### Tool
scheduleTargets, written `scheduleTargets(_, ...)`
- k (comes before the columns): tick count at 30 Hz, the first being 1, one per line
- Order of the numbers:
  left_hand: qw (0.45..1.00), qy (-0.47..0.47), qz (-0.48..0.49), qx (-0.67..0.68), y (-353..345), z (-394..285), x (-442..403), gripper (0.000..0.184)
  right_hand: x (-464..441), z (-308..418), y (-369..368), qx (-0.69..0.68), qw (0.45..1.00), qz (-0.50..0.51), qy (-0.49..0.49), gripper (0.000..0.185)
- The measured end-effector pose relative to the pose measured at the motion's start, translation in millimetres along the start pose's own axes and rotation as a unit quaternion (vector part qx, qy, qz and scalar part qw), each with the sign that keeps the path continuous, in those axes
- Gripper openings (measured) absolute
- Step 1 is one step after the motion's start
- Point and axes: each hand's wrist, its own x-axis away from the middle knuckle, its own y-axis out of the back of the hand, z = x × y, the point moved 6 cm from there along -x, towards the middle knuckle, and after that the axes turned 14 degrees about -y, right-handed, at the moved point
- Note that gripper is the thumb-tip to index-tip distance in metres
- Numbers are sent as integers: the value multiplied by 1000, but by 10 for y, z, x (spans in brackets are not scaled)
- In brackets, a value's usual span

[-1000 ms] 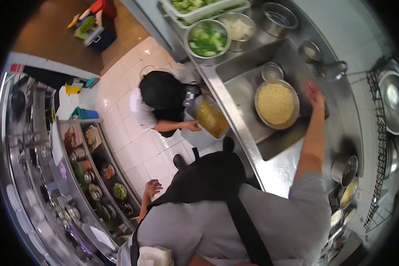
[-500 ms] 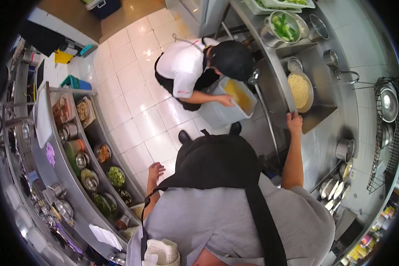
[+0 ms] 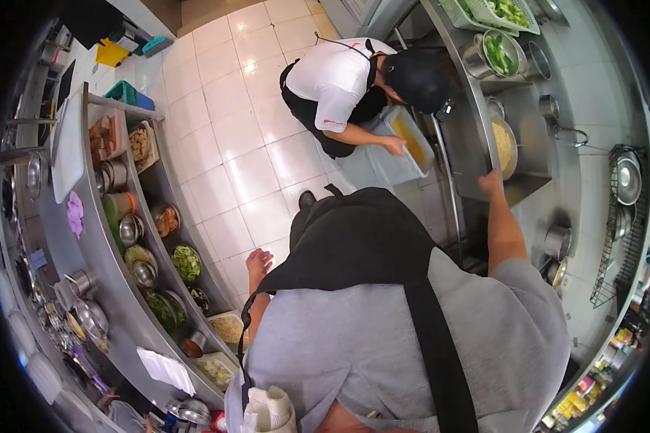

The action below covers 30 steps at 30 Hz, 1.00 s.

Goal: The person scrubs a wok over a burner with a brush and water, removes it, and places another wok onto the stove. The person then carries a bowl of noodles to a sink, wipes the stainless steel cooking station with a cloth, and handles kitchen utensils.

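A bowl (image 3: 515,150) of pale yellow food (image 3: 503,148) stands in the sink (image 3: 536,167) of the steel desk (image 3: 531,231), close behind the front edge, which covers part of it. The right hand (image 3: 490,182) is at that front edge, just beside the bowl; whether its fingers clamp the edge or only rest there, I cannot tell. In the sink, a smaller metal bowl (image 3: 495,108) stands beside the first, toward the far end. Beyond the sink's far edge, a pot (image 3: 474,59) holds green vegetables (image 3: 497,54). Along the front edge, a co-worker in a black cap (image 3: 415,79) bends with a hand (image 3: 393,145) on a plastic tub (image 3: 372,167) with yellow contents. The left hand (image 3: 258,263), fingers apart and slightly curled, hangs near the edge of the opposite desk (image 3: 115,292), close to a bowl of chopped greens (image 3: 186,263).
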Motion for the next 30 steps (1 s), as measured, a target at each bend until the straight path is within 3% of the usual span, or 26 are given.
scheduleTargets(4,995,59,69,-51,-61,411,162,19,-96,-29,9,12,999,42,10,91)
scheduleTargets(6,989,45,100,-96,-215,295,283,21,-134,-29,-5,34,995,77,46,95)
scheduleTargets(10,979,7,140,-149,-650,-203,375,24,-306,-92,-192,55,998,14,31,96)
scheduleTargets(13,975,-15,142,-168,-799,-520,296,27,-116,-64,-35,-4,998,54,-16,80)
scheduleTargets(14,976,-21,138,-166,-821,-611,245,28,-96,-46,-45,-12,997,70,-40,84)
scheduleTargets(20,990,-52,84,-101,-638,-1067,-375,31,524,80,235,-49,994,-11,-99,81)
scheduleTargets(23,992,-69,84,-67,-483,-1258,-547,31,744,263,197,46,985,120,-112,69)
scheduleTargets(25,994,-51,58,-72,-324,-1287,-635,32,803,363,-238,-23,980,192,-47,53)
scheduleTargets(27,993,-43,60,-88,-279,-1291,-681,33,829,504,-918,-47,988,144,11,26)
scheduleTargets(28,991,-42,70,-102,-247,-1289,-659,34,674,619,-1726,104,960,127,227,25)
scheduleTargets(29,990,-42,74,-115,-169,-1295,-621,34,615,683,-2459,214,874,42,435,25)
scheduleTargets(30,987,-39,68,-139,-173,-1313,-599,34,454,654,-3124,110,889,67,439,24)
